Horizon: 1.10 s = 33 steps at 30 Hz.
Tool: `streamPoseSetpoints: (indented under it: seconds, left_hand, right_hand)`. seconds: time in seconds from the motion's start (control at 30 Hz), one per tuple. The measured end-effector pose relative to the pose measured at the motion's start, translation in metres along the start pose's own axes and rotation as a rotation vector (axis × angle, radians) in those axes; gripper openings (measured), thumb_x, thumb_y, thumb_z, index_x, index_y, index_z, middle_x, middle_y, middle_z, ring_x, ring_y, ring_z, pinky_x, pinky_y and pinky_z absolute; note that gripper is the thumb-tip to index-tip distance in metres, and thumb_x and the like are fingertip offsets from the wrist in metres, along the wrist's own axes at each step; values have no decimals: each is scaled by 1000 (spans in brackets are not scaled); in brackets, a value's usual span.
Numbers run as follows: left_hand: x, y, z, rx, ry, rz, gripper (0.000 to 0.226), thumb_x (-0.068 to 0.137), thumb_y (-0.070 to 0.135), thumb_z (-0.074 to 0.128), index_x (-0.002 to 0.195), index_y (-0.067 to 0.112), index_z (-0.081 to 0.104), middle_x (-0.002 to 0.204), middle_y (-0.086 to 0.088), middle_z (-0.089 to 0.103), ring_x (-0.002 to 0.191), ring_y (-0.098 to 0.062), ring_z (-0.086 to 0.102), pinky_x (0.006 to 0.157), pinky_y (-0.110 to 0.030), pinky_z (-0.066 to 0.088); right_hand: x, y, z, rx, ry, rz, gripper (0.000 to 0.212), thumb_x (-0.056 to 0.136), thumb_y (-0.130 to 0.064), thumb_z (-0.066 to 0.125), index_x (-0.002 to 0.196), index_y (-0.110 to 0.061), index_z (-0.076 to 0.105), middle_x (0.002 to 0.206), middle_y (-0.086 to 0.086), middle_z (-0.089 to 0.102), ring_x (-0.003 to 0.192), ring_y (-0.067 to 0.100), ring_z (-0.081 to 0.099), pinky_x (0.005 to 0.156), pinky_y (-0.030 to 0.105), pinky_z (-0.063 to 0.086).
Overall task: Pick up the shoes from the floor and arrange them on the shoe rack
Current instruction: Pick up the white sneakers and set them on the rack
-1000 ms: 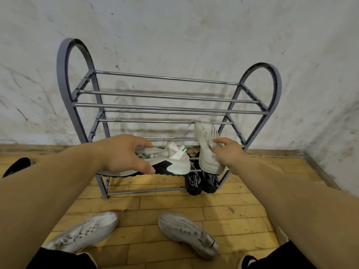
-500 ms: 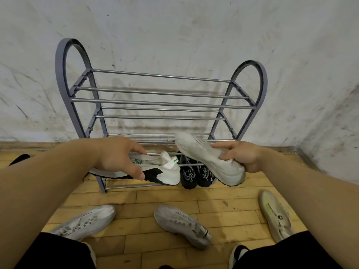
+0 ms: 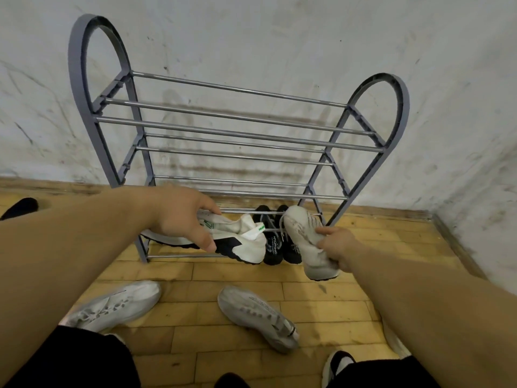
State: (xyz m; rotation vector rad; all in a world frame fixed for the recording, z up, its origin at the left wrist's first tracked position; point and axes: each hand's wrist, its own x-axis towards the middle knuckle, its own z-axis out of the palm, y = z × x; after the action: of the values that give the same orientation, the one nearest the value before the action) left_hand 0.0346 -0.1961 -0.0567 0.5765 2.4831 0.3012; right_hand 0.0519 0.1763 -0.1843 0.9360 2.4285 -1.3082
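Swung round since half a second ago, the pale sneaker [image 3: 302,231] in the right hand [image 3: 335,245] now points toe-first at the shoe rack [image 3: 223,133], fingers curled round its heel end. The left hand [image 3: 179,217] grips a white-and-black sneaker [image 3: 246,239] at the lowest rails. A black pair [image 3: 272,242] sits between the hands, and two grey sneakers [image 3: 257,315] lie nearer than both.

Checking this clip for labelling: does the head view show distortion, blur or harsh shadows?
Head view: wide-angle distortion splays the shoe rack and swells the left forearm; light soft and even, faint bar shadows on the wall; left hand and right hand fairly sharp.
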Motion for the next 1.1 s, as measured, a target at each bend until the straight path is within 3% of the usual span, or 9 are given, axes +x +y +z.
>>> streamPoseSetpoints:
  seconds: [0.13, 0.23, 0.3, 0.4, 0.57, 0.73, 0.83, 1.0, 1.1]
  left_hand:
    - [24, -11, 5, -36, 19, 50, 93, 70, 68, 81, 150, 41, 43, 154, 9, 47, 135, -17, 48, 109, -35, 40]
    - [41, -18, 5, -111, 48, 48, 96, 70, 64, 83, 153, 42, 40, 161, 11, 38, 141, -18, 43, 106, -29, 37]
    - [54, -23, 7, -140, 68, 39, 98, 69, 64, 84, 153, 44, 38, 161, 9, 38, 142, -19, 44, 107, -30, 38]
    - [69, -22, 11, -144, 79, 36, 96, 69, 64, 84, 152, 46, 38, 159, 7, 42, 139, -20, 46, 111, -37, 42]
    - [83, -14, 16, -103, 77, 70, 92, 74, 61, 82, 154, 39, 40, 157, 9, 44, 138, -18, 46, 101, -29, 39]
    - [81, -19, 18, -92, 54, 47, 95, 70, 65, 82, 153, 44, 40, 155, 11, 45, 137, -17, 47, 100, -28, 39]
    - [74, -21, 21, -86, 61, 40, 95, 71, 62, 84, 153, 42, 40, 156, 8, 45, 136, -19, 48, 103, -29, 40]
    - [56, -22, 21, -101, 59, 45, 99, 68, 55, 89, 153, 36, 41, 155, 6, 46, 136, -20, 48, 100, -27, 38]
    - [43, -19, 18, -126, 66, 62, 99, 65, 53, 91, 150, 39, 44, 148, 9, 51, 127, -16, 52, 101, -30, 42]
  right_hand:
    - [31, -11, 22, 132, 50, -10, 36, 100, -12, 61, 128, -32, 70, 138, 11, 62, 105, 34, 66, 91, 44, 60]
    - [59, -21, 33, 131, 126, -55, 33, 101, -13, 59, 130, -27, 67, 106, 11, 69, 69, 25, 62, 67, 37, 56]
    - [83, -24, 39, 143, 137, -59, 34, 102, -15, 60, 134, -25, 66, 98, 16, 72, 60, 28, 56, 63, 38, 51]
    - [113, -30, 48, 200, 132, -72, 29, 101, -16, 64, 129, -18, 68, 122, 21, 71, 95, 37, 69, 89, 43, 59]
    - [144, -34, 47, 230, 189, -76, 22, 105, -24, 56, 111, -6, 66, 101, 7, 65, 99, 30, 64, 80, 34, 48]
    - [108, -14, 51, -271, 233, -187, 55, 104, -43, 48, 147, -11, 43, 136, 19, 58, 122, 39, 56, 96, 46, 48]
    - [57, 6, 57, -445, 231, -267, 72, 99, -55, 44, 157, -19, 23, 157, 11, 34, 143, 35, 36, 115, 51, 37]
    - [-30, -29, 37, -488, -70, -701, 87, 91, -62, 63, 160, -38, 15, 165, -11, 21, 147, 11, 28, 119, 38, 32]
    - [-78, -54, 34, -601, -282, -838, 94, 86, -68, 68, 159, -51, 11, 170, -16, 9, 155, 3, 7, 122, 32, 19]
